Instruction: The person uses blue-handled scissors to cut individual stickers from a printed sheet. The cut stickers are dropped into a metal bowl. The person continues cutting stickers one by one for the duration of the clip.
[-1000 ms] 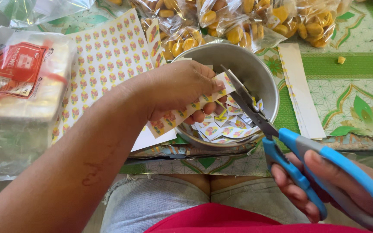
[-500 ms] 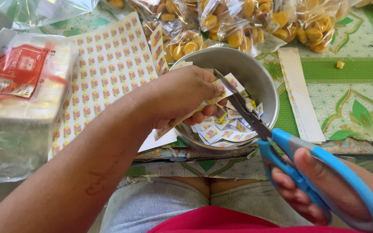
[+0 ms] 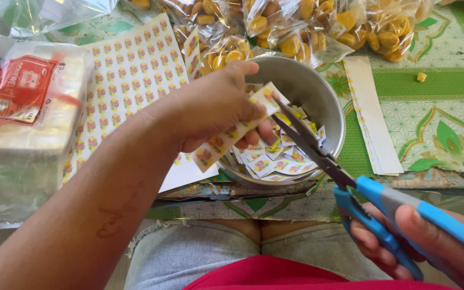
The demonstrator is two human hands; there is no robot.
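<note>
Since the earlier frame your scissors (image 3: 350,185) have opened, blades now spread around the sticker strip's (image 3: 232,134) end. Your left hand (image 3: 216,107) pinches that strip above the metal bowl (image 3: 326,107) of cut stickers, while your right hand (image 3: 420,241) grips the blue handles.

Bright, even daylight; soft shadows, slight blur.

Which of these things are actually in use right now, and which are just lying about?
In use: left hand, sticker strip, right hand, blue scissors, metal bowl of cut stickers.
Lying about: sticker sheet, snack bags, white paper strips, wrapped packet.
</note>
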